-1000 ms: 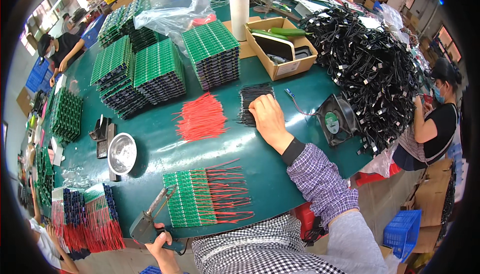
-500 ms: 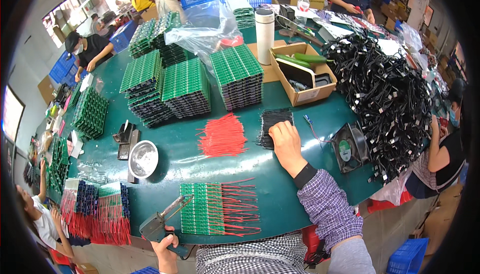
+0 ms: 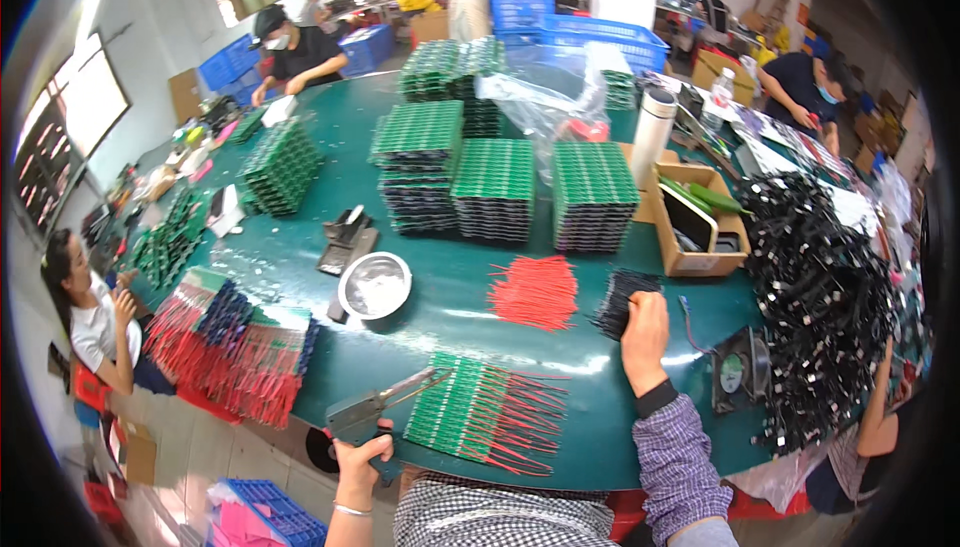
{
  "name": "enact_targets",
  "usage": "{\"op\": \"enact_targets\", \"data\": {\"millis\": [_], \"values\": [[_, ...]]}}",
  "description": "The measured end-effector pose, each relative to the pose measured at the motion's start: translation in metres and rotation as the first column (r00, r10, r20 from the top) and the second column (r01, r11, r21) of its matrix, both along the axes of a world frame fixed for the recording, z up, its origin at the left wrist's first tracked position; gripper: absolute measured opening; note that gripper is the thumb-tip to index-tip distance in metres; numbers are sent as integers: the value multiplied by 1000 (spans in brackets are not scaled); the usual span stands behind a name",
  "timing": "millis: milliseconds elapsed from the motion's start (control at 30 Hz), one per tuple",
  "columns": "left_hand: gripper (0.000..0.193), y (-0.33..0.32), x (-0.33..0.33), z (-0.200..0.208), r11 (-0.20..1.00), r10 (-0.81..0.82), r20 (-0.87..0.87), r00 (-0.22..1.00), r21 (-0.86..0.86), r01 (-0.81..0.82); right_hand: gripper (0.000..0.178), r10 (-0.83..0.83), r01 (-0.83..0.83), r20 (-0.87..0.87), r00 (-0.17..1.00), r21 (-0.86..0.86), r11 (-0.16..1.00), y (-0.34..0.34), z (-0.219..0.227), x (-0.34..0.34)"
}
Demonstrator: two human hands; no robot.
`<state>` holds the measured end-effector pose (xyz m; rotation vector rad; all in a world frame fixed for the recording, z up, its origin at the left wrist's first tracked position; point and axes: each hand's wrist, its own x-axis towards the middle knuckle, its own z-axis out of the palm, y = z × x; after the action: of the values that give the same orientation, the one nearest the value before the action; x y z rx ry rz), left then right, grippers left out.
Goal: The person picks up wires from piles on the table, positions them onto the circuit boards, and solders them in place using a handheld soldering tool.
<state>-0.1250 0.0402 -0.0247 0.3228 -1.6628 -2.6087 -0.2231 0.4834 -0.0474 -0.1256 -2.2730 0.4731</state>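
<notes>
My left hand (image 3: pixel 362 467) is wrapped round the handle of a grey soldering gun (image 3: pixel 358 413). The gun's tip lies by the upper left corner of a green circuit board panel (image 3: pixel 447 409), with red wires (image 3: pixel 525 417) sticking out from its right side. My right hand (image 3: pixel 645 332) is closed, its fingers curled down onto a pile of black wires (image 3: pixel 615 305). The fingertips are hidden, so whether a wire is between them does not show. To the left of that pile sits a heap of red wires (image 3: pixel 533 292).
A white bowl (image 3: pixel 375 285) stands left of centre. Stacked green boards (image 3: pixel 492 187), a cardboard box (image 3: pixel 700 262) and a white flask (image 3: pixel 655 127) are farther back. Black cables (image 3: pixel 820 297) and a small fan (image 3: pixel 740 372) are at right; wired boards (image 3: pixel 235 347) at left. Co-workers sit around the table.
The view has swung left, so the table's things sit farther right in the picture. Both hands keep nearly the same places: the left at the soldering gun, the right at the black wires.
</notes>
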Motion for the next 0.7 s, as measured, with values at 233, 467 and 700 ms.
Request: {"op": "enact_targets", "data": {"millis": [233, 467, 700], "values": [[60, -3, 1, -2, 1000, -4, -3, 1000, -7, 4, 10, 67, -66, 21, 998, -60, 996, -3, 7, -1], [46, -1, 1, 2, 1000, -6, -15, 1000, 19, 7, 9, 83, -78, 46, 996, -96, 992, -4, 3, -3], [49, 2, 4, 4, 999, 22, -1, 1000, 35, -22, 6, 97, -82, 71, 993, -190, 978, -6, 8, 6]]}}
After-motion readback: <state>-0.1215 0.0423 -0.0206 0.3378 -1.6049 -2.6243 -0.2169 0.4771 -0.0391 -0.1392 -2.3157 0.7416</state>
